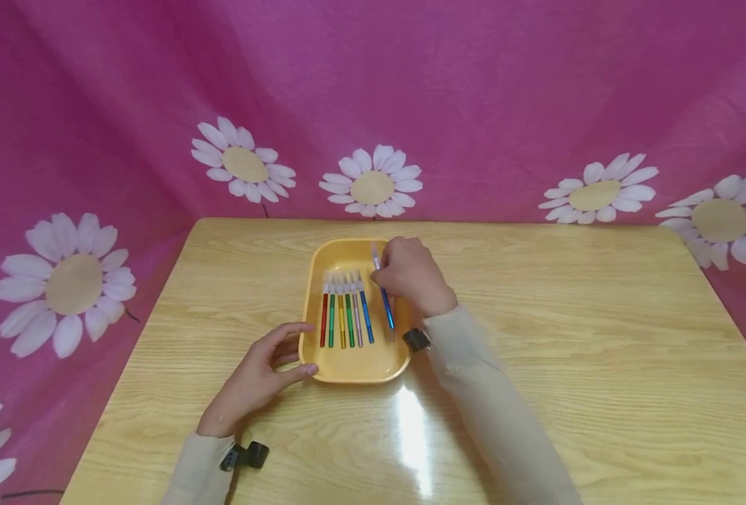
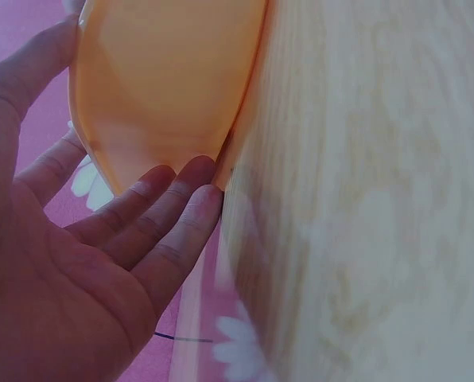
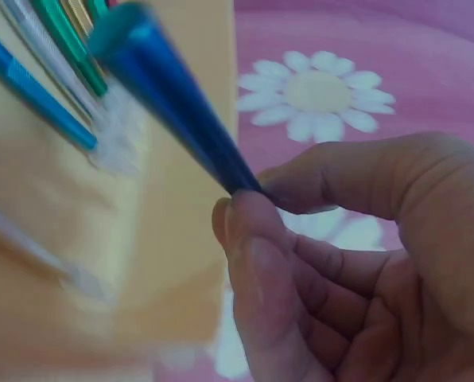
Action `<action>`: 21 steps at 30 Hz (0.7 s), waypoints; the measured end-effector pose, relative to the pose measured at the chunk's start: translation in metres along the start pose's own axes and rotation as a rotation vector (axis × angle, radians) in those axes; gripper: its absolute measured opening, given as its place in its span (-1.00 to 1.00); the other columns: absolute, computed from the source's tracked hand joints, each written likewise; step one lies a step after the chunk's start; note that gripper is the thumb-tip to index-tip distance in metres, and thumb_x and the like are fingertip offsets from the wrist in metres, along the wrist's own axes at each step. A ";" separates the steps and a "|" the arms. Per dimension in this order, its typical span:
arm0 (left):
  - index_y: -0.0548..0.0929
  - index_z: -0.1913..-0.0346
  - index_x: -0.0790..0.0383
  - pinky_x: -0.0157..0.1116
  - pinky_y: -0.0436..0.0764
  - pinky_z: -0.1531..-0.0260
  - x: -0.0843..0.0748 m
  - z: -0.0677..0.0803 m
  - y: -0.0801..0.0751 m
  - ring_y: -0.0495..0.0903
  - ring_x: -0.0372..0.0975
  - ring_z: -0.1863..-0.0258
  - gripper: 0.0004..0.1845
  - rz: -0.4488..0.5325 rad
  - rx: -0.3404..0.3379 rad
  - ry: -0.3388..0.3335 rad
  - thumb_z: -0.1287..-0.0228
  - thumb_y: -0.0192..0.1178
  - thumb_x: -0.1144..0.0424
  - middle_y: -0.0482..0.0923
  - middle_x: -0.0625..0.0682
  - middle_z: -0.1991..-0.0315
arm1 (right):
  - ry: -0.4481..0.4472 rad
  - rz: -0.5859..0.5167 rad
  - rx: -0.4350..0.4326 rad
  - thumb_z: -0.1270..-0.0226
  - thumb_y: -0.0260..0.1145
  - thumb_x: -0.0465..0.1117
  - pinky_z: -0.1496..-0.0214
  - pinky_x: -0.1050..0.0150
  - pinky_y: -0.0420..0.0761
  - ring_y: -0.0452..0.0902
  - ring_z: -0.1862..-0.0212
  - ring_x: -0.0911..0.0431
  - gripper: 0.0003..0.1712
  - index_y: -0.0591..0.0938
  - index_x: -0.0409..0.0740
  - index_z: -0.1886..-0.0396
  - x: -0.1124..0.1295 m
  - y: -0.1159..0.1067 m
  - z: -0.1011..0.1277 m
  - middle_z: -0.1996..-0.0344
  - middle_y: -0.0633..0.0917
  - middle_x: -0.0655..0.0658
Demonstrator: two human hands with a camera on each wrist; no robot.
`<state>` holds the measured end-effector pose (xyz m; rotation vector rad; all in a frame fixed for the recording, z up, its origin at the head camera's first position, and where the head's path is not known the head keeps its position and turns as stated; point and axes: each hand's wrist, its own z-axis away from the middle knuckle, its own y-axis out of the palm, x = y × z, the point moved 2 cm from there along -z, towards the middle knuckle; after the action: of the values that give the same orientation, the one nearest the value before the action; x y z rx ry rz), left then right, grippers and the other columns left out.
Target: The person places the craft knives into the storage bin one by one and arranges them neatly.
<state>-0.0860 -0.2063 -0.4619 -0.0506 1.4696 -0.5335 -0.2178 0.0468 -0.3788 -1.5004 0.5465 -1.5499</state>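
A yellow tray (image 1: 348,368) sits on the wooden table (image 1: 568,337) and holds a row of several coloured pens (image 1: 346,315). My right hand (image 1: 411,277) pinches a blue pen (image 1: 385,303) between thumb and fingers over the tray's right side; up close the blue pen (image 3: 173,103) juts from my right hand (image 3: 253,203). My left hand (image 1: 256,375) rests at the tray's near left corner with relaxed fingers touching its rim. In the left wrist view the fingers (image 2: 161,219) lie against the tray's (image 2: 165,79) underside edge.
Pink cloth with white daisies (image 1: 373,182) hangs behind and beside the table. A glare patch (image 1: 411,428) shines on the wood in front of the tray. Bare tabletop stretches to the right of the tray.
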 end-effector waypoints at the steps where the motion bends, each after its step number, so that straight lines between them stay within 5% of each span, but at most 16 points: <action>1: 0.47 -0.43 0.11 -0.13 0.73 -0.26 0.000 0.000 0.000 0.63 0.15 -0.31 -0.34 -0.001 0.002 -0.007 -0.30 0.46 0.30 0.49 0.27 -0.43 | 0.005 0.009 0.005 -0.19 0.35 -0.24 0.70 0.41 0.21 0.26 0.73 0.21 -0.51 0.38 -0.03 0.87 0.002 0.004 -0.003 0.85 0.34 0.09; 11: 0.47 -0.43 0.12 -0.14 0.71 -0.29 -0.002 -0.003 0.001 0.62 0.14 -0.33 -0.34 -0.002 0.014 -0.005 -0.30 0.46 0.31 0.47 0.27 -0.44 | 0.117 0.040 0.018 -0.22 0.35 -0.28 0.61 0.33 0.42 0.49 0.52 0.07 -0.80 0.53 -0.13 0.55 0.007 0.037 -0.026 0.54 0.56 -0.06; 21: 0.46 -0.43 0.14 -0.16 0.72 -0.27 0.001 0.000 0.000 0.63 0.14 -0.31 -0.34 0.007 0.005 0.023 -0.31 0.44 0.33 0.49 0.28 -0.42 | 0.103 0.258 0.036 -0.25 0.39 -0.26 0.36 0.10 0.69 0.58 0.27 0.00 -0.95 0.68 -0.14 0.32 0.015 0.057 -0.031 0.32 0.69 -0.10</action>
<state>-0.0864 -0.2068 -0.4627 -0.0354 1.4899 -0.5340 -0.2296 -0.0028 -0.4218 -1.2727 0.7373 -1.4323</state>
